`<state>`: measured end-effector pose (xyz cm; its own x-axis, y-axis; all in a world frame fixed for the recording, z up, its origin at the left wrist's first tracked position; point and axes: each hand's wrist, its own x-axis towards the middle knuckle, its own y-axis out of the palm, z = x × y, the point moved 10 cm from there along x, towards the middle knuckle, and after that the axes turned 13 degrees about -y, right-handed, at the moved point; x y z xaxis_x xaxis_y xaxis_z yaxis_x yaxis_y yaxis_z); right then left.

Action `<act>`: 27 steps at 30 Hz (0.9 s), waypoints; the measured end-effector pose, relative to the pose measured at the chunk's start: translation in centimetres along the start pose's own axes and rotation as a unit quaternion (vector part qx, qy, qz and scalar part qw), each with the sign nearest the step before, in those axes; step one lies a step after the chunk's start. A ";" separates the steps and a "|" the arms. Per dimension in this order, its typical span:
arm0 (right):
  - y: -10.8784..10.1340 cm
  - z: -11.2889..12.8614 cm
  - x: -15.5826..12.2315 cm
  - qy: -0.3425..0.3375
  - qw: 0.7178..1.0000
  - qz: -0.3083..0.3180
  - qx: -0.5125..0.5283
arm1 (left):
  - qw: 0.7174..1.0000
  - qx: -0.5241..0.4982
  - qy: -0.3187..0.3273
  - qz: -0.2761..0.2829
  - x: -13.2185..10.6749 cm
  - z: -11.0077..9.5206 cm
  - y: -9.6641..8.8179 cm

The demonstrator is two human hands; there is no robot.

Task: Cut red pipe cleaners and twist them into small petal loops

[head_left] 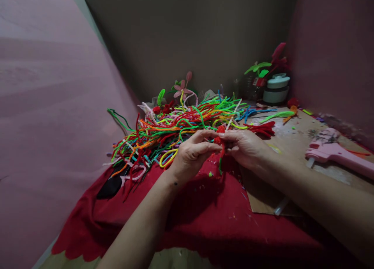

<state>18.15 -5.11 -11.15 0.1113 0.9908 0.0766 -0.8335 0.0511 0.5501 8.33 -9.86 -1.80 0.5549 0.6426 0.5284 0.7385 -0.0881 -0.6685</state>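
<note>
Between my two hands is a small red pipe-cleaner piece (221,135), with a short green tip hanging below it. My left hand (195,150) pinches it from the left with thumb and forefinger. From the right, the fingers of my right hand (242,146) close on the same piece, partly hiding it. Just behind my hands lies a large tangled heap of pipe cleaners (175,124) in green, red, orange, yellow, pink and blue. A bundle of red pipe cleaners (263,129) rests beyond my right hand.
A pink glue gun (336,154) lies at the right on a cardboard sheet (260,191). Near it is a clear glue stick (281,206). A lidded container (276,90) and pipe-cleaner flowers (182,89) stand at the back. A red cloth (204,218) covers the table; walls rise on both sides.
</note>
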 end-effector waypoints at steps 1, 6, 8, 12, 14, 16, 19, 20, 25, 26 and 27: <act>0.1 0.0 0.0 -0.006 1.000 0.007 -0.003 | 1.000 -0.005 -0.007 0.017 0.0 0.0 0.1; 0.8 0.2 0.0 -0.032 0.997 0.050 -0.050 | 0.998 -0.007 -0.063 0.026 0.1 0.7 0.0; 1.1 0.1 -0.1 -0.035 0.994 0.069 -0.075 | 0.996 -0.003 -0.086 -0.008 0.0 1.1 -0.7; 1.0 0.0 -0.2 -0.033 0.989 0.078 -0.123 | 0.997 0.040 -0.060 -0.018 0.0 0.5 -1.2; 0.8 -0.1 -0.2 -0.032 0.986 0.077 -0.147 | 0.995 0.092 -0.032 -0.016 -0.1 0.1 -1.1; 0.5 -0.1 -0.1 -0.032 0.983 0.074 -0.167 | 0.989 0.146 -0.012 -0.011 -0.2 -0.1 -0.7; 0.3 -0.1 0.0 -0.042 0.978 0.068 -0.193 | 0.976 0.216 -0.001 0.002 -0.3 0.2 0.2; 0.2 0.0 0.0 -0.048 0.976 0.066 -0.201 | 0.972 0.236 0.000 0.005 -0.3 0.3 0.4; 0.1 0.4 -0.2 -0.060 0.968 0.048 -0.239 | 0.949 0.315 0.023 0.009 -0.5 0.1 1.5; 0.1 0.4 -0.2 -0.059 0.966 0.045 -0.246 | 0.944 0.327 0.029 0.009 -0.5 -0.1 1.6; 0.1 0.5 -0.3 -0.059 0.965 0.042 -0.254 | 0.940 0.339 0.034 0.008 -0.5 -0.2 1.7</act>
<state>18.29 -5.44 -10.67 0.0680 0.9747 0.2130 -0.9965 0.0559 0.0625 9.37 -10.53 -3.12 0.6043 0.5929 0.5323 0.3289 0.4229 -0.8444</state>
